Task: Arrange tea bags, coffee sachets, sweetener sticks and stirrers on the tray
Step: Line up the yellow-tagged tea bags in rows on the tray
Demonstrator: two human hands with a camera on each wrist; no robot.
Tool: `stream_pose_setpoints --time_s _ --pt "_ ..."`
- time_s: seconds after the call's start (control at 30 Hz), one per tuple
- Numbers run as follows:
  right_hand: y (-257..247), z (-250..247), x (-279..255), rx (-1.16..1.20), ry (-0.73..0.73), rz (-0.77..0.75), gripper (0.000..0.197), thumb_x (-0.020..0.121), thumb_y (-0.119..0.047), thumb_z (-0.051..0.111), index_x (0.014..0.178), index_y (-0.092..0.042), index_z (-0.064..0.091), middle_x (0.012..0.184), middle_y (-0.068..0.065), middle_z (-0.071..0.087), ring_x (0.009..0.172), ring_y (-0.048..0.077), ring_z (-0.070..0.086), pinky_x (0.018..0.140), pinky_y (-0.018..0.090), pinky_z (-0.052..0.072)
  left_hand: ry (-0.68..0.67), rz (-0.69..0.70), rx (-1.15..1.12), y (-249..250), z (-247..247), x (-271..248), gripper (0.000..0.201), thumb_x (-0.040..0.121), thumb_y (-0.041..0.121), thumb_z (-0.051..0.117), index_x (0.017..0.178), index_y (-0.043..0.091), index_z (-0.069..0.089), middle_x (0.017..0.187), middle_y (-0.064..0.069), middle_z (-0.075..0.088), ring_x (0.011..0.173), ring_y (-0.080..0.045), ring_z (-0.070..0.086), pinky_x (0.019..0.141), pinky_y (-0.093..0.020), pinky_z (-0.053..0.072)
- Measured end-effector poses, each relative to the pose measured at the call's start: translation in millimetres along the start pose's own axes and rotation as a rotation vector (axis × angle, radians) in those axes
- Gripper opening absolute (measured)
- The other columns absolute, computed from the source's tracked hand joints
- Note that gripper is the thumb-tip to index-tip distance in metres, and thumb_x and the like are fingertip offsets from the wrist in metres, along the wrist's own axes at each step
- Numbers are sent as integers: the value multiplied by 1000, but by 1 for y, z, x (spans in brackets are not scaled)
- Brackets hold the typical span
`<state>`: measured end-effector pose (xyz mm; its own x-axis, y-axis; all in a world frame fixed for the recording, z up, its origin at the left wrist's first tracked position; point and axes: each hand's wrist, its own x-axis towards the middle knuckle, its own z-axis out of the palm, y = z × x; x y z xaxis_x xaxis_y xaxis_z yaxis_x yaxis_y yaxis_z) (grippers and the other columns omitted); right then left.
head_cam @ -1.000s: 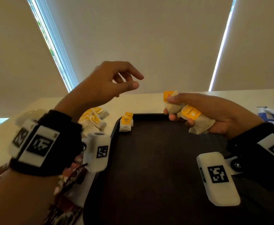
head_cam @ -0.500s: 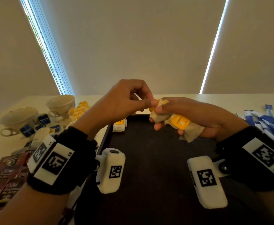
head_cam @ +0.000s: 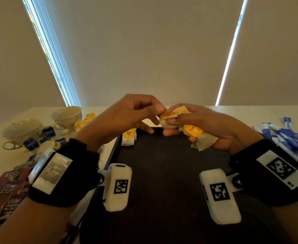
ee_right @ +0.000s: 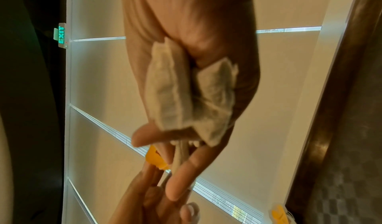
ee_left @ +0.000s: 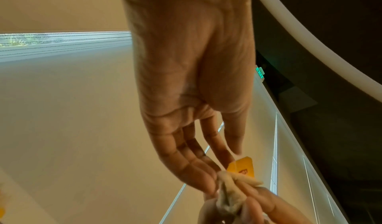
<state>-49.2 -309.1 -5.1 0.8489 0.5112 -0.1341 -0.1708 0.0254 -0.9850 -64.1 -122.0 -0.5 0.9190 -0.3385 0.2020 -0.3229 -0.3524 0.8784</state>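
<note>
Since a second ago the left hand (head_cam: 127,113) has crossed over to pinch a yellow tag among the bunched paper tea bags (head_cam: 194,133), gripped by the right hand (head_cam: 206,125) above the dark rectangular tray (head_cam: 162,173).

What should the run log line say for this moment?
left hand: pinching yellow tag | right hand: holding tea bags above tray | tea bags on tray: far-left corner

Beige tea bags (head_cam: 203,140) with yellow tags, black tray (head_cam: 162,164), blue-white sticks (head_cam: 289,138), perhaps sweetener

Head looks down; wrists close (share hands (head_cam: 162,118)).
</note>
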Motion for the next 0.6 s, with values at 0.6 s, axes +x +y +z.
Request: stream_pose_setpoints --time_s 0.6 --pt "3 2 3 -110 44 -45 25 85 -25 61 109 -16 60 91 2 71 68 10 69 38 17 43 108 -32 -20 -6 -1 4 9 86 9 62 89 16 66 83 -1 70 70 -8 66 61 -16 52"
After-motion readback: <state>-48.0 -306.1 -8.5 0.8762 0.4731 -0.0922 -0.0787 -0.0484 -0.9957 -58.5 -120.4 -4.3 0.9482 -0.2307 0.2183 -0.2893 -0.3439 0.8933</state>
